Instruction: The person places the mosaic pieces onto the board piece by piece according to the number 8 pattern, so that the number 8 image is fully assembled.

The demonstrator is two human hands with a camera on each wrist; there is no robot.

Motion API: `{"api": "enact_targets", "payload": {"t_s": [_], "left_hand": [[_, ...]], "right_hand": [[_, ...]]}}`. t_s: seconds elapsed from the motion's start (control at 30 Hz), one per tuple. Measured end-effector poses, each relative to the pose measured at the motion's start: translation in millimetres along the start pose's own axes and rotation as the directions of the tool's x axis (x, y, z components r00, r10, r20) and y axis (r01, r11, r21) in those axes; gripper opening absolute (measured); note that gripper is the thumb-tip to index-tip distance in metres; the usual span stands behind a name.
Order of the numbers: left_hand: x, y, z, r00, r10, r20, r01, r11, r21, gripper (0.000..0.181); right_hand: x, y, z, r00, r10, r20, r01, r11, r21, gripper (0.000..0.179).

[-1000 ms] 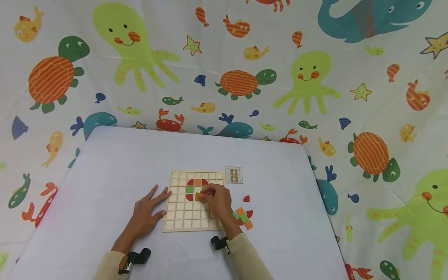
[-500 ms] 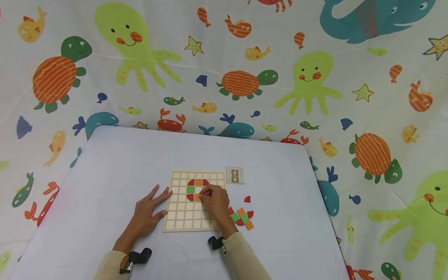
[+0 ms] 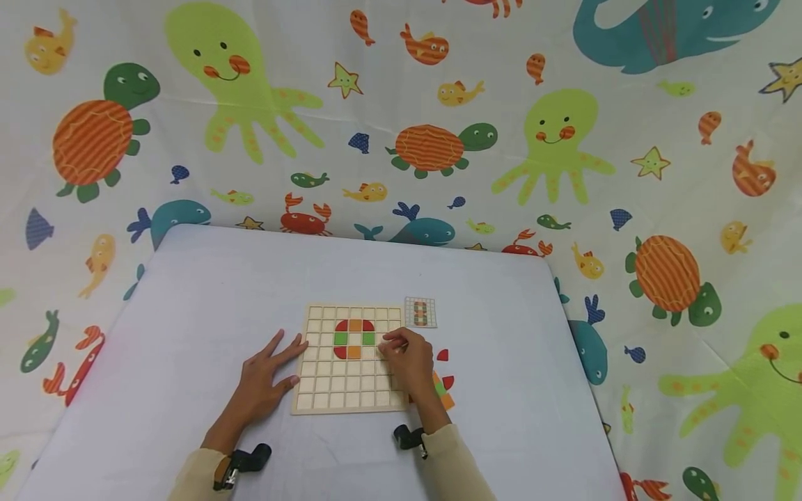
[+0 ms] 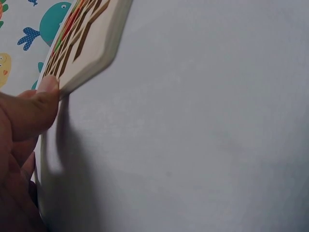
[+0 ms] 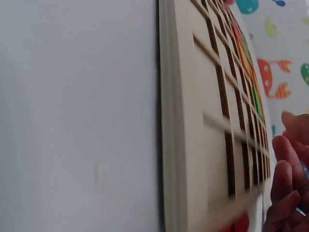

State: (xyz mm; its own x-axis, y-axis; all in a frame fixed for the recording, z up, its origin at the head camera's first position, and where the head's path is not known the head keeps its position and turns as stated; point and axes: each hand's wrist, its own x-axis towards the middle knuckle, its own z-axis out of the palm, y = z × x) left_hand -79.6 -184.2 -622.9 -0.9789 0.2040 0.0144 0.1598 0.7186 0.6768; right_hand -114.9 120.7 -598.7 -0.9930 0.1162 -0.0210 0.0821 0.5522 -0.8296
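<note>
A wooden grid board (image 3: 335,384) lies on the table. In its cells is a ring of tiles: red quarter-circles (image 3: 341,325), orange squares (image 3: 354,352) and green squares (image 3: 368,338). The ring's lower right corner cell is bare. My left hand (image 3: 260,383) rests on the table with fingers spread, fingertips and thumb touching the board's left edge. Over the right side of the board is my right hand (image 3: 407,362), its fingers loosely bent. The right wrist view shows nothing between these fingers (image 5: 281,181).
A small pattern card (image 3: 420,313) lies at the board's upper right corner. Right of the board are loose red quarter-circles (image 3: 443,355) with orange (image 3: 447,401) and green tiles, partly hidden by my right forearm. A sea-animal cloth hangs behind the white table (image 3: 514,348).
The orange square that my right hand pinched now lies in the ring's bottom row. That hand has let go and moved right, uncovering the right green tile. My left hand stays put.
</note>
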Motion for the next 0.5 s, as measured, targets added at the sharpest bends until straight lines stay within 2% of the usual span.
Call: {"api": "enact_targets", "payload": {"t_s": [0.17, 0.3, 0.5], "left_hand": [[0.6, 0.7, -2.3, 1.000, -0.003, -0.001, 0.003, 1.000, 0.009, 0.074], [0.5, 1.1, -2.3, 1.000, -0.009, 0.008, 0.009, 1.000, 0.012, 0.073], [1.1, 0.6, 0.5, 1.000, -0.004, 0.003, 0.004, 1.000, 0.011, 0.073]], "right_hand": [[-0.2, 19, -28, 0.998, 0.034, -0.050, -0.033, 0.999, 0.017, 0.014], [-2.7, 30, -49, 0.988, 0.114, -0.103, -0.113, 0.994, 0.010, 0.018], [-3.6, 44, -76, 0.975, 0.154, -0.159, -0.172, 0.980, -0.103, 0.025]]}}
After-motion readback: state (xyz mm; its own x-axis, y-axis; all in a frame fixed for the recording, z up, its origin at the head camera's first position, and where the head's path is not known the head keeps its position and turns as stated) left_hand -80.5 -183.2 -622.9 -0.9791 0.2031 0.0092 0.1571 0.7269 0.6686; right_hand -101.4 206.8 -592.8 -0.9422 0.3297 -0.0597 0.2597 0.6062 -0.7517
